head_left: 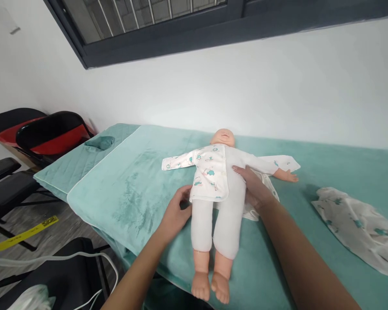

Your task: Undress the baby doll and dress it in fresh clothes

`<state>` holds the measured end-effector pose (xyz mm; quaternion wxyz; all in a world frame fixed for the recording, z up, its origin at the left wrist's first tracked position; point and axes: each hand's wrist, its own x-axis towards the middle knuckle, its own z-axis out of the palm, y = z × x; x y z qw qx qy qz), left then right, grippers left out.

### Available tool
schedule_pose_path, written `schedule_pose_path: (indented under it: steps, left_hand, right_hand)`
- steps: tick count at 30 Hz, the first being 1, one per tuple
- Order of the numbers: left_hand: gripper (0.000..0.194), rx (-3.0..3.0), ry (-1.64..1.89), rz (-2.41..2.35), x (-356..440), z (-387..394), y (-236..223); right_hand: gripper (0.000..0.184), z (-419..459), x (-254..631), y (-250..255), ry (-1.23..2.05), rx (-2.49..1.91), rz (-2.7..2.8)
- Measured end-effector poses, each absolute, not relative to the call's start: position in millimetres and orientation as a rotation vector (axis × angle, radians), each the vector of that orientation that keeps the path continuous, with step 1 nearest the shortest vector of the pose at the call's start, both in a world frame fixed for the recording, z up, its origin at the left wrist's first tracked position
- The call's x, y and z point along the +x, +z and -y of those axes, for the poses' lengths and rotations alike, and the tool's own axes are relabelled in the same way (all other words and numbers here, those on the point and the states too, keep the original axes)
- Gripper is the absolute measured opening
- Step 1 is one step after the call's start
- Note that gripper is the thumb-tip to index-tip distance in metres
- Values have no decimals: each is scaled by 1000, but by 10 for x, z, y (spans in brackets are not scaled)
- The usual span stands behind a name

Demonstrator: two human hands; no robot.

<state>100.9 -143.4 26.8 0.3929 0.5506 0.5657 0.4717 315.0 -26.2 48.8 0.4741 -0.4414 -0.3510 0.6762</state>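
Note:
A baby doll (231, 211) lies face up on the green bed cover, its feet toward me. A white shirt with a green print (211, 174) covers one side of its chest and the arm on the left. On the right, the other sleeve (286, 162) lies beneath the doll's arm, and more of the shirt is bunched beside the torso. My left hand (177, 211) is curled against the doll's left-hand side at the shirt's hem, fingertips partly hidden. My right hand (254, 187) grips the opposite side of the waist, with a digit across the white belly.
A crumpled printed cloth (358, 228) lies on the right of the bed (116, 189). A wall with a dark window frame (161, 38) rises behind. Black and red chairs (54, 135) stand at left; another black chair (67, 275) with white cables (84, 255) is nearer.

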Motion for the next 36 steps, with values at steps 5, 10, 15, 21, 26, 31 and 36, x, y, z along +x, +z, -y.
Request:
schedule_pose_path:
  steps: [5,10,15,21,26,31,36]
  left_hand:
    - [39,1269,1343,-1428,1059,1450,224]
    - [17,1347,1405,-1582,1142,1430,227]
    - [12,1546,1393,-1688,1199,1562,240]
    - [10,1546,1359,-1690,1227,1710,169]
    - [6,1547,1117,-1769,1193,1696,166]
    - [21,1808,960,-1828,1068,1653,294]
    - [26,1982,1166,-1773,1121,1378,604]
  right_hand:
    - [32,259,3157,504,1629,-1012,888]
    - [28,257,3165,488,1617,-1030,891]
    - [34,237,3194,452,1651,-980,881]
    - [34,258,3194,467,1654,-970,889]
    - [36,285,3161,499,1641,-1004,895]
    - [36,268,3171,500,1648,-1044,993]
    - [35,251,3197,451,1574,-1141,1091]
